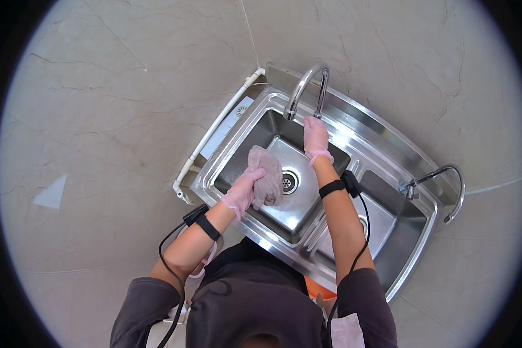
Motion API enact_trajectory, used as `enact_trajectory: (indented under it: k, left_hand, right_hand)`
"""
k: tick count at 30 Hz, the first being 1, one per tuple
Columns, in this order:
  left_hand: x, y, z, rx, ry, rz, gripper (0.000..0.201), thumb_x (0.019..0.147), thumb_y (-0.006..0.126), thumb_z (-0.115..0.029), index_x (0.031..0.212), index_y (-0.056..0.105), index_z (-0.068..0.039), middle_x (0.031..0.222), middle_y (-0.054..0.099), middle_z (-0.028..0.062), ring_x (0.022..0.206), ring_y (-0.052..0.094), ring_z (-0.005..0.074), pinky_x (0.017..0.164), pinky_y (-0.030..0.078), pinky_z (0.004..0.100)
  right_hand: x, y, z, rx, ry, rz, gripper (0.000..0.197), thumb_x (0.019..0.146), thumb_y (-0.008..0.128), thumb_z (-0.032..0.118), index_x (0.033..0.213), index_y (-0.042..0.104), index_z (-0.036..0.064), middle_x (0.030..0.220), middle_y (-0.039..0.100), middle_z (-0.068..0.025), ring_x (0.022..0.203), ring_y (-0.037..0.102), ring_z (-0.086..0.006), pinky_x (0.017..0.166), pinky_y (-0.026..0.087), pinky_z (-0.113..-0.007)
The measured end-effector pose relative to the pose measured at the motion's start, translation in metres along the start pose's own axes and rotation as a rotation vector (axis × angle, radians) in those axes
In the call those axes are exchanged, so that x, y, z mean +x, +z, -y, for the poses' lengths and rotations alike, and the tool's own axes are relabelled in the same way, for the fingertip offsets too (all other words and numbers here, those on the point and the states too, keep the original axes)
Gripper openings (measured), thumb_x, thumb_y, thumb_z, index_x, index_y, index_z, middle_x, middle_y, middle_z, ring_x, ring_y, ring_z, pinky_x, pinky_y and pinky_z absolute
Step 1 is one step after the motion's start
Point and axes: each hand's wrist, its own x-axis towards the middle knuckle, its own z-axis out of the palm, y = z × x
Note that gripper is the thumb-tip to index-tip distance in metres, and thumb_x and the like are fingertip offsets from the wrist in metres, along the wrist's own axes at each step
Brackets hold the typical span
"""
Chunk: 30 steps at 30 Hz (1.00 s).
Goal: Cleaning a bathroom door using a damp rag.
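Well out to the left of the left hand's grip, a pale triangular patch point(53, 192) shows on the marbled surface. Nearer the grip, to its upper left, a white pipe point(217, 123) slants along the side of the stainless-steel double sink point(267, 235), with a flat white panel point(219, 138) between the two. Just below and left of the grip, a black strap point(207, 228) circles the left forearm and carries a small black device point(195, 215) trailing a cable.

The left hand point(245, 189), in a pink translucent glove, has its fingers closed on a bunched grey cloth point(266, 174), pinching its left side; the rest of the cloth droops to the right of the grip, over the left basin point(296, 152). Whether it touches the basin floor I cannot tell. Beside the cloth, right of the grip, sits the round strainer drain point(289, 182).

Above and right of the grip arches a chrome gooseneck faucet point(298, 90). The right hand point(316, 139), gloved alike, reaches to the foot of its riser; how tightly its fingers press there I cannot tell. A second strap point(331, 188) circles the right forearm. Farther right lie the right basin point(383, 223) and a slimmer curved tap point(410, 188).
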Motion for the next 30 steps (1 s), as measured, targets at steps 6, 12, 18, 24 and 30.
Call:
enact_trajectory:
  k: [6, 12, 18, 24, 30]
  left_hand:
    - [0.04, 0.002, -0.003, -0.349, -0.158, 0.136, 0.043, 0.089, 0.047, -0.016, 0.128, 0.037, -0.002, 0.124, 0.05, 0.0147, 0.114, 0.049, 0.029, 0.1, 0.035, 0.042]
    - [0.057, 0.01, -0.008, -0.488, -0.118, 0.245, 0.044, 0.089, 0.048, -0.022, 0.128, 0.037, -0.003, 0.127, 0.047, 0.0144, 0.118, 0.043, 0.0299, 0.102, 0.029, 0.0456]
    - [0.059, 0.01, 0.006, -0.508, -0.156, 0.295, 0.047, 0.088, 0.05, -0.024, 0.128, 0.037, -0.004, 0.13, 0.043, 0.0139, 0.119, 0.041, 0.0299, 0.1, 0.031, 0.0457]
    - [0.067, 0.001, 0.013, -0.519, -0.201, 0.271, 0.048, 0.089, 0.049, -0.025, 0.129, 0.035, -0.003, 0.13, 0.042, 0.0151, 0.12, 0.04, 0.0304, 0.101, 0.031, 0.0458]
    - [0.066, -0.002, 0.018, -0.521, -0.223, 0.265, 0.048, 0.091, 0.045, -0.027, 0.13, 0.034, -0.003, 0.131, 0.042, 0.0154, 0.12, 0.04, 0.0308, 0.101, 0.03, 0.0456]
  right_hand:
    - [0.001, 0.005, -0.004, 0.253, -0.037, -0.052, 0.019, 0.086, 0.049, 0.018, 0.09, 0.064, 0.0068, 0.093, 0.061, -0.0163, 0.088, 0.057, -0.034, 0.077, 0.044, -0.038]
    - [-0.003, -0.003, 0.002, 0.305, 0.092, -0.05, 0.016, 0.083, 0.055, 0.015, 0.09, 0.066, 0.0055, 0.089, 0.064, -0.0148, 0.084, 0.061, -0.028, 0.076, 0.046, -0.033]
    - [-0.002, -0.01, 0.009, 0.223, 0.071, 0.018, 0.016, 0.081, 0.057, 0.012, 0.091, 0.066, 0.0033, 0.089, 0.066, -0.0129, 0.085, 0.063, -0.0217, 0.078, 0.046, -0.03]
    - [0.021, -0.009, 0.006, 0.028, -0.038, 0.208, 0.045, 0.081, 0.057, 0.047, 0.087, 0.067, 0.0038, 0.074, 0.065, -0.0141, 0.069, 0.061, -0.0236, 0.067, 0.045, -0.034]
    - [0.022, 0.0, 0.009, 0.122, 0.081, 0.265, 0.049, 0.077, 0.06, 0.049, 0.081, 0.067, 0.0007, 0.077, 0.067, -0.0107, 0.073, 0.061, -0.0191, 0.07, 0.044, -0.031]
